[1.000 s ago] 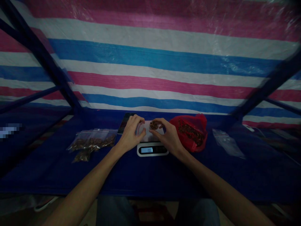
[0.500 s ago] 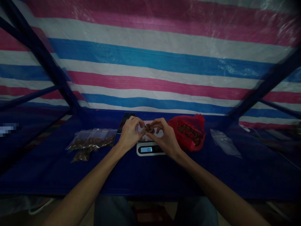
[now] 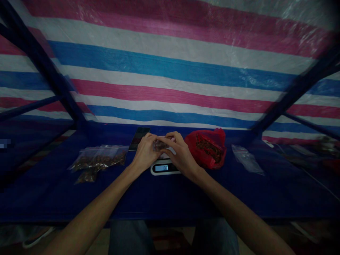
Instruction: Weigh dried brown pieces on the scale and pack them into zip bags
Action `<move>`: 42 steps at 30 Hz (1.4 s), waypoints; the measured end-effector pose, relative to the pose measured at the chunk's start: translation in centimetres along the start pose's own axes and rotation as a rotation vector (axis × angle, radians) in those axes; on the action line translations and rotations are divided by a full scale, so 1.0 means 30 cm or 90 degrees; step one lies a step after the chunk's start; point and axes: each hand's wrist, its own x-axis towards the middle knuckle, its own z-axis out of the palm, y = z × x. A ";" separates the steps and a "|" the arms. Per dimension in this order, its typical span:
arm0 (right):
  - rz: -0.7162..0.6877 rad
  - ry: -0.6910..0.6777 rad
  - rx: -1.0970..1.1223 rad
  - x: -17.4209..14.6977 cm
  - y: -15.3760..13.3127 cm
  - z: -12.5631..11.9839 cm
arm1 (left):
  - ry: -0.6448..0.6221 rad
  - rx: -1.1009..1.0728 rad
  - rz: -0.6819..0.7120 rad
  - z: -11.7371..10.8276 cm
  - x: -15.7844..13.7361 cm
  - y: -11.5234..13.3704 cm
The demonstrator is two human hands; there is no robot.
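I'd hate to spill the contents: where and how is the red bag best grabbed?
Probably by the bunched far-right corner of the red bag, pinched from the right: that loose material sticks up, away from the brown pieces in the middle, and the right hand sits close on the left.

Seen from head height, through one wide camera worn above and just behind the table's [image 3: 164, 198] near edge. Facing forward and angled down, roughly square to that edge. Near enough to take in left hand [image 3: 146, 149] and right hand [image 3: 183, 152] mid-table, with forearms [image 3: 103, 202] in from the bottom. Reaching from knees [image 3: 131, 237] below the near edge to a striped sheet [image 3: 170, 95] beyond the far edge.
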 end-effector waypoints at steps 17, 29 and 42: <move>0.198 0.150 0.013 -0.194 -0.097 -0.279 | -0.017 -0.629 -0.167 -0.091 0.036 0.036; 0.373 0.004 -0.202 -0.612 0.099 -0.426 | -0.200 -0.766 -0.094 0.033 0.092 0.212; 0.274 0.053 0.290 -0.173 -0.115 -0.232 | -0.223 -0.745 -0.101 0.046 0.090 0.284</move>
